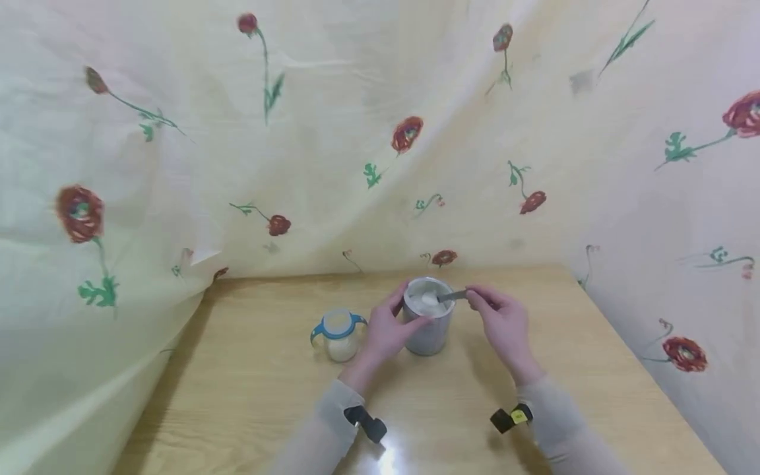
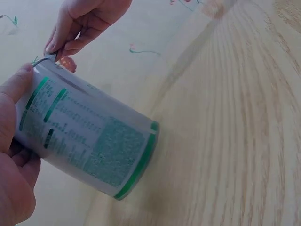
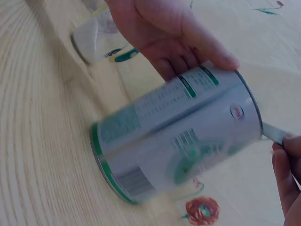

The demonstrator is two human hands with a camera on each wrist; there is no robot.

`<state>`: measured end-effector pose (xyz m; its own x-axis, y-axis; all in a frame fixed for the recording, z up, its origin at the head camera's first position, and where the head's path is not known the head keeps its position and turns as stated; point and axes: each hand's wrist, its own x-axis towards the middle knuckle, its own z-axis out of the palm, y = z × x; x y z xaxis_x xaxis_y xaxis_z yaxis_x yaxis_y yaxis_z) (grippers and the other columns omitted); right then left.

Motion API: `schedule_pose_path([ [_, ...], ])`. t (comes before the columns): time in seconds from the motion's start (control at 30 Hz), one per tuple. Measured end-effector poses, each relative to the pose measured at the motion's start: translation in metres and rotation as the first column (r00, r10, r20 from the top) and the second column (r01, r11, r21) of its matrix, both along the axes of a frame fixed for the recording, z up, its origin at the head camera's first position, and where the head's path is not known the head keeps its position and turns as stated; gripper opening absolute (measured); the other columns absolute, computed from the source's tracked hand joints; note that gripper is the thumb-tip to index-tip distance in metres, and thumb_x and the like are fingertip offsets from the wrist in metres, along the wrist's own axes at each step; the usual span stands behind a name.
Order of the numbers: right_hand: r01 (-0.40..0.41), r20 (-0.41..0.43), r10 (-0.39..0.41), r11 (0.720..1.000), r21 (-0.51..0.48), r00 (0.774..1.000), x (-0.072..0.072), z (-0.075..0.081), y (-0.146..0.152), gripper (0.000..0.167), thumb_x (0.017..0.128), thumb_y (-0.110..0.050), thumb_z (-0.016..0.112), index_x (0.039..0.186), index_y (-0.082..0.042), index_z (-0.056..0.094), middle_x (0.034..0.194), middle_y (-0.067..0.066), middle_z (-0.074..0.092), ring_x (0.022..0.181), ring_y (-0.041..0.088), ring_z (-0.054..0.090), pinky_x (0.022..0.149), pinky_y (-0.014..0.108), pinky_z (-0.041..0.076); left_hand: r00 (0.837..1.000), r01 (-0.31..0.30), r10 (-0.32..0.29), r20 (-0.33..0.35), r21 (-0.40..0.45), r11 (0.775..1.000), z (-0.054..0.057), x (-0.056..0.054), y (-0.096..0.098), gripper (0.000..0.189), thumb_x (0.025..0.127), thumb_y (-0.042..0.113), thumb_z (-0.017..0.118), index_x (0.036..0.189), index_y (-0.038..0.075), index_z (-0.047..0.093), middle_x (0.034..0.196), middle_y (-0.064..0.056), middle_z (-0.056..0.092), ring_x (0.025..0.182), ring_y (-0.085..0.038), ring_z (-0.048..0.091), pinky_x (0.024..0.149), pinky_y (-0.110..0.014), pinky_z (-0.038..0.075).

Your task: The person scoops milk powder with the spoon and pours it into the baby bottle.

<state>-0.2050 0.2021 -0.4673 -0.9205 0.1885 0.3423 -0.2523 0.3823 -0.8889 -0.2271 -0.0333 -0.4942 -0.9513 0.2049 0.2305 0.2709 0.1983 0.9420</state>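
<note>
A round tin [image 1: 426, 333] with a printed green and white label stands on the table, its top open and white powder [image 1: 423, 303] inside. My left hand [image 1: 388, 328] grips it from the left near the rim, thumb on the near side. In the left wrist view the label [image 2: 94, 127] faces that camera. My right hand [image 1: 501, 323] pinches the end of a grey scoop handle [image 1: 454, 296] at the right rim. The handle slopes over the rim into the tin, where the scoop end meets the powder. In the right wrist view, the handle [image 3: 273, 133] shows between fingers and rim.
Left of the tin stands a baby cup [image 1: 340, 346] with a blue collar and two blue handles. The wooden table [image 1: 255, 369] meets a flower-patterned cloth [image 1: 320, 145] at its back and sides. Both wrists carry small black camera mounts [image 1: 367, 423].
</note>
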Motion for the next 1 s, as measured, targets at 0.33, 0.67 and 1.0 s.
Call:
schedule_pose_path([
  [0.33,-0.015,-0.282,0.028,0.999,0.051,0.959,0.003,0.039,-0.031,0.013,0.096,0.010,0.073,0.108,0.011,0.079,0.105,0.025,0.078,0.084,-0.002,0.071,0.075,0.010,0.058,0.997,-0.060,0.062,-0.040,0.059,0.996,0.022,0.000,-0.001,0.091,0.087,0.027,0.093,0.162,0.007,0.046,0.162,-0.008,0.051,0.147,-0.028,0.050,0.120,-0.039,0.043],
  [0.67,0.016,-0.313,-0.017,1.000,-0.008,0.949,0.009,0.035,-0.029,0.012,0.095,0.013,0.072,0.105,0.014,0.078,0.102,0.029,0.077,0.079,-0.004,0.070,0.074,0.009,0.058,0.999,-0.050,0.050,0.000,0.035,0.998,0.020,-0.001,0.001,0.090,0.088,0.027,0.093,0.163,0.011,0.046,0.164,-0.006,0.049,0.149,-0.027,0.048,0.120,-0.040,0.043],
  [1.0,0.056,-0.248,-0.061,0.998,-0.025,0.967,0.016,0.021,-0.026,0.012,0.096,0.012,0.072,0.106,0.014,0.077,0.102,0.029,0.077,0.077,-0.005,0.069,0.072,0.009,0.057,0.998,-0.026,0.024,0.056,0.023,0.999,0.005,0.002,0.004,0.090,0.089,0.027,0.092,0.163,0.008,0.044,0.166,-0.008,0.045,0.150,-0.027,0.046,0.120,-0.040,0.042],
])
